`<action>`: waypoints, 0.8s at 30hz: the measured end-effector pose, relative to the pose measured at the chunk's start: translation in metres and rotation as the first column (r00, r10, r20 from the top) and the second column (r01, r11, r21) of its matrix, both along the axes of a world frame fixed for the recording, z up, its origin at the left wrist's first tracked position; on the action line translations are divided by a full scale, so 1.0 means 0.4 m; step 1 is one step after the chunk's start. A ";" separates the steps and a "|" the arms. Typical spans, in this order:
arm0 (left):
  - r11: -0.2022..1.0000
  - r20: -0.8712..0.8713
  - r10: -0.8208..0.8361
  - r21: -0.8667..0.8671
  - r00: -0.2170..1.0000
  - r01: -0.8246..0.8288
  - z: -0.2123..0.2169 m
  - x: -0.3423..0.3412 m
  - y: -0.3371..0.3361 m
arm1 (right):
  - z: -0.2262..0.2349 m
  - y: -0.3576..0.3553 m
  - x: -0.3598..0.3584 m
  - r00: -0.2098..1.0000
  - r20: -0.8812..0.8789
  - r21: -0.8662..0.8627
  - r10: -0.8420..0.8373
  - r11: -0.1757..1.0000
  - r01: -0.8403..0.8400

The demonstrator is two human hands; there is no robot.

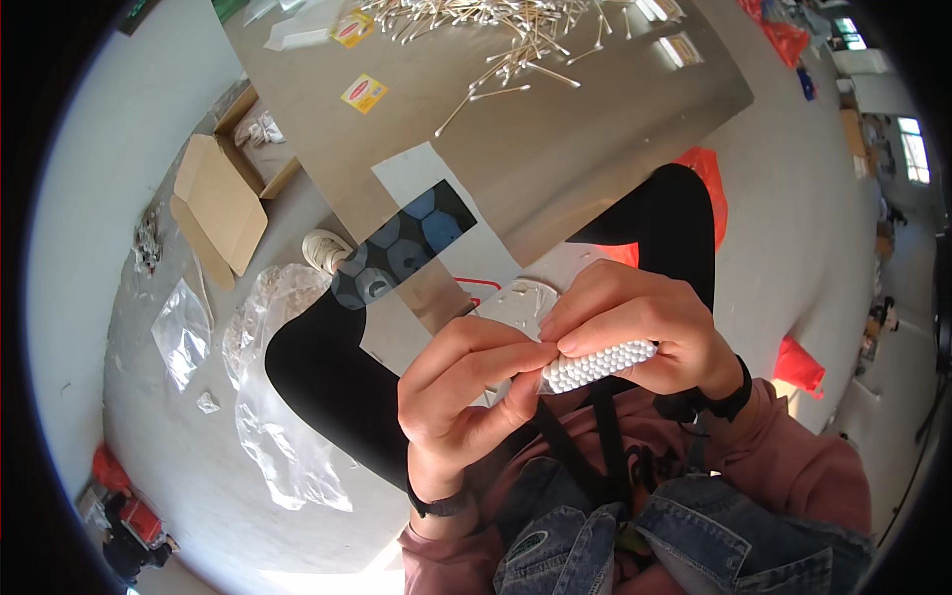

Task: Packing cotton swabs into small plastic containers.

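Left hand point(461, 382): pinches the end of the swab pack point(598, 365).
Right hand point(635, 322): grasps the pack's length.
Table point(555, 159): loose swabs point(496, 30).

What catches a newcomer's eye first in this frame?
Front and centre, the left hand and right hand pinch a packed bundle of cotton swabs, white tips showing. Beyond them, loose swabs lie heaped on the shiny metal table, with an open cardboard box on the floor at left.
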State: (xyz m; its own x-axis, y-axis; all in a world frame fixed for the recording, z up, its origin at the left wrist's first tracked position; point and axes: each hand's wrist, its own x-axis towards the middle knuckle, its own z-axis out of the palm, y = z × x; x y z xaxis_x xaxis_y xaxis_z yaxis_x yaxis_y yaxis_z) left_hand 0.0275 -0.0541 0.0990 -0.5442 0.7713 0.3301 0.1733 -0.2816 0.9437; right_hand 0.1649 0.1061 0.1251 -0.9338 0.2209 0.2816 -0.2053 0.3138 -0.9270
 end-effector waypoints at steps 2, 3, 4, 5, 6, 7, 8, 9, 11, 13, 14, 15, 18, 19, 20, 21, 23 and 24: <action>1.000 0.014 -0.012 -0.010 1.000 0.012 -0.002 0.001 -0.001 | -0.001 0.001 0.002 1.000 0.000 0.002 0.002 1.000 -0.002; 1.000 0.011 -0.014 -0.009 1.000 0.014 -0.001 0.004 -0.003 | -0.001 0.001 0.001 1.000 -0.009 0.006 -0.014 1.000 0.014; 0.999 0.054 0.038 -0.029 0.998 -0.036 0.001 0.011 -0.005 | -0.001 0.001 -0.001 0.999 -0.018 0.011 -0.031 0.999 0.031; 0.995 0.097 0.089 -0.051 0.991 -0.085 0.002 0.019 -0.007 | -0.002 -0.001 -0.003 0.999 -0.021 0.012 -0.033 0.999 0.033; 0.995 0.093 0.089 -0.049 0.992 -0.084 0.001 0.028 -0.005 | -0.006 -0.004 -0.006 0.997 -0.047 0.035 -0.057 0.998 0.059; 0.991 0.107 0.132 -0.035 0.985 -0.129 0.000 0.038 -0.003 | -0.008 -0.005 -0.009 0.994 -0.075 0.057 -0.081 0.995 0.085; 0.984 0.122 0.176 -0.022 0.977 -0.174 -0.001 0.048 -0.001 | -0.007 -0.004 -0.011 0.994 -0.079 0.058 -0.082 0.995 0.086; 0.985 0.118 0.175 -0.020 0.977 -0.174 -0.002 0.056 0.000 | -0.005 -0.003 -0.013 0.991 -0.091 0.118 -0.102 0.987 0.112; 0.972 0.123 0.236 -0.039 0.964 -0.233 -0.007 0.070 -0.001 | -0.002 -0.001 -0.016 0.987 -0.108 0.177 -0.122 0.974 0.140; 0.973 0.083 0.228 -0.052 0.970 -0.224 -0.012 0.079 -0.005 | -0.005 0.001 -0.014 0.984 -0.105 0.299 -0.145 0.939 0.170; 0.972 0.096 0.235 -0.058 0.967 -0.230 -0.010 0.084 -0.001 | -0.007 0.002 -0.015 0.983 -0.107 0.298 -0.147 0.939 0.173; 0.970 0.115 0.239 -0.060 0.964 -0.234 -0.011 0.089 0.001 | -0.008 0.001 -0.013 0.984 -0.103 0.311 -0.148 0.934 0.173; 0.970 0.055 0.241 -0.040 0.969 -0.239 -0.016 0.087 0.007 | -0.014 0.000 -0.009 0.983 -0.092 0.317 -0.157 0.932 0.178; 0.972 0.056 0.236 -0.039 0.970 -0.234 -0.015 0.086 0.013 | -0.017 0.001 -0.008 0.983 -0.086 0.305 -0.161 0.935 0.180; 0.968 0.022 0.244 -0.056 0.969 -0.243 -0.011 0.084 0.020 | -0.017 -0.001 -0.009 0.982 -0.086 0.306 -0.166 0.934 0.185; 0.965 -0.012 0.253 -0.074 0.967 -0.253 -0.008 0.084 0.025 | -0.017 -0.005 -0.011 0.983 -0.081 0.277 -0.167 0.943 0.183; 0.974 0.008 0.216 -0.079 0.976 -0.215 -0.021 0.079 0.017 | -0.020 -0.008 -0.011 0.982 -0.076 0.249 -0.172 0.950 0.186; 0.980 0.027 0.184 -0.085 0.983 -0.181 -0.027 0.077 0.012 | -0.025 -0.010 -0.010 0.981 -0.067 0.239 -0.179 0.952 0.190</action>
State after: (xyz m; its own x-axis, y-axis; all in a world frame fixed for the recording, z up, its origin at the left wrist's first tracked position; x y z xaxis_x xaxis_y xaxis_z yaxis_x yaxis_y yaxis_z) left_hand 0.0583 -0.0493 0.0883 -0.6881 0.6817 0.2487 0.1820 -0.1697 0.9685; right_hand 0.1610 0.1020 0.1153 -0.8684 0.3082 0.3884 -0.1617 0.5645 -0.8094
